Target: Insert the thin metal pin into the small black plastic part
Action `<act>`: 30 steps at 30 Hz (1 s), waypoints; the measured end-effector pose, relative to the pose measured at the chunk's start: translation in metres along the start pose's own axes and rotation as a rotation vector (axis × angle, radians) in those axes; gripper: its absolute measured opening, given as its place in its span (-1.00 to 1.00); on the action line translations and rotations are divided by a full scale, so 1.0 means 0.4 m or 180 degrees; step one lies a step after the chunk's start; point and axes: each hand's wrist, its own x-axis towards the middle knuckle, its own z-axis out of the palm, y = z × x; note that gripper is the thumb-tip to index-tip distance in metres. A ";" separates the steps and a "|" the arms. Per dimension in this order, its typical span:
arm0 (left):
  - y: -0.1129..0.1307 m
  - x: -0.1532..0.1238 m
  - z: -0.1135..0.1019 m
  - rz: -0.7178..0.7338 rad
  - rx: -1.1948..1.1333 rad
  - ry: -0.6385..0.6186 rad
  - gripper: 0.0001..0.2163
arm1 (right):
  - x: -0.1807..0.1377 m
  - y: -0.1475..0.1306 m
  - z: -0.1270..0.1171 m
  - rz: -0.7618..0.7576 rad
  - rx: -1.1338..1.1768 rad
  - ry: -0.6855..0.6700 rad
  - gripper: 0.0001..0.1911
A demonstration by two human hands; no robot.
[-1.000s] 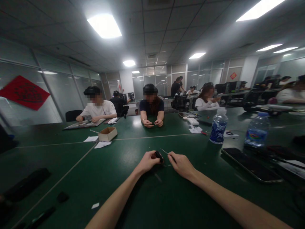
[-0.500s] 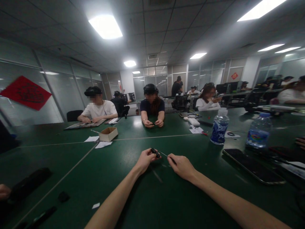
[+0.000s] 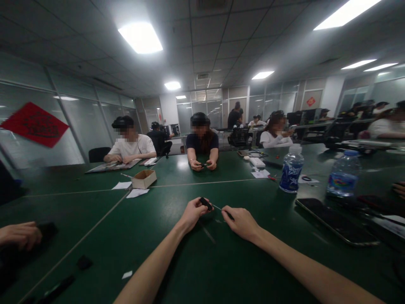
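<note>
My left hand is closed around a small black part, pinched between thumb and fingers just above the green table. To the right of it, my right hand is wrapped round the dark handle of a thin screwdriver. Its metal shaft points left, with the tip at or very near the right end of the black part. Whether the tip touches the part is too small to tell. Most of the handle is hidden inside my right fingers.
On the right lie a phone and two water bottles. Ahead left is a small open cardboard box beside papers. A co-worker's hand rests at the left over a dark object. A white scrap lies near my left forearm.
The co-worker's hand at the left has reached further in over the dark object. My two hands stay nearly in place, with the screwdriver tip slightly closer to the black part.
</note>
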 end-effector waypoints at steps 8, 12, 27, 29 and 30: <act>0.007 -0.005 0.002 0.0001 0.0022 -0.0030 -0.75 | -0.003 -0.008 -0.009 -0.0012 0.0026 -0.0064 -0.67; 0.010 -0.006 0.002 -0.0012 0.0009 -0.0037 -0.75 | -0.005 -0.013 -0.015 0.0015 0.0051 -0.0084 -0.67; -0.003 -0.002 -0.004 0.0039 0.0124 0.0024 -0.78 | 0.000 -0.006 -0.004 -0.0155 -0.0149 -0.0106 -0.69; -0.003 -0.003 -0.006 0.0045 0.0147 0.0024 -0.76 | -0.001 -0.009 -0.006 -0.0145 -0.0203 -0.0138 -0.70; -0.003 -0.003 -0.007 0.0047 0.0185 0.0022 -0.75 | -0.001 -0.011 -0.007 -0.0138 -0.0247 -0.0157 -0.70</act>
